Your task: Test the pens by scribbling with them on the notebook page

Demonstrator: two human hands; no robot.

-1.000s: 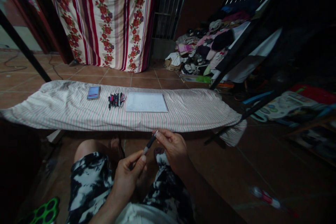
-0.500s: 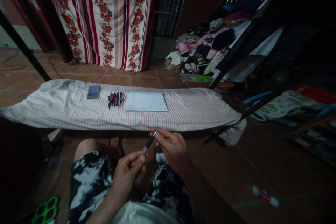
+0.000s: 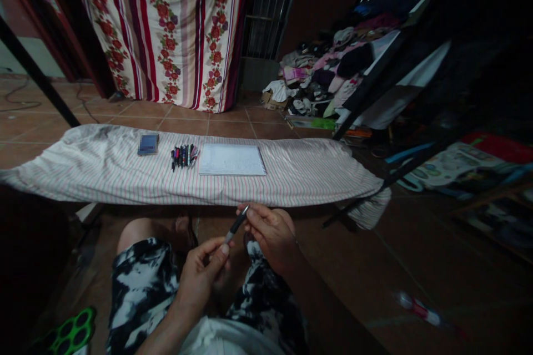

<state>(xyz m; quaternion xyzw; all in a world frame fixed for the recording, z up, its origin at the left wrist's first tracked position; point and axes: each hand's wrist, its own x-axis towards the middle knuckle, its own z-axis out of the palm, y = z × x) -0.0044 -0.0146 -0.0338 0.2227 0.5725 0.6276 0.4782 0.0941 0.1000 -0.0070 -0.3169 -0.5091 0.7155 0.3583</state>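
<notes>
Black and grey, shiny-tipped: pen (image 3: pixel 237 223) aslant in mid-air, lower end pinched in left hand (image 3: pixel 203 267), tip end in narrow grip of right hand (image 3: pixel 272 233). Beyond, on striped cloth (image 3: pixel 308 169): spiral notebook (image 3: pixel 231 160), loose markers (image 3: pixel 183 156), blurred-out device (image 3: pixel 148 145). Farther off, tiled floor (image 3: pixel 166 117), flowered curtain (image 3: pixel 166 33), heaped clothes (image 3: pixel 325 69).

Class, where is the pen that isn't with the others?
In the head view, the pen is below centre, held by the left hand and right hand, nearer than the striped cloth.

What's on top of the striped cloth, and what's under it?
On the striped cloth: a blue-screened device, pens and a spiral notebook. Whatever bears the cloth is mostly covered; I can't identify it.
</notes>
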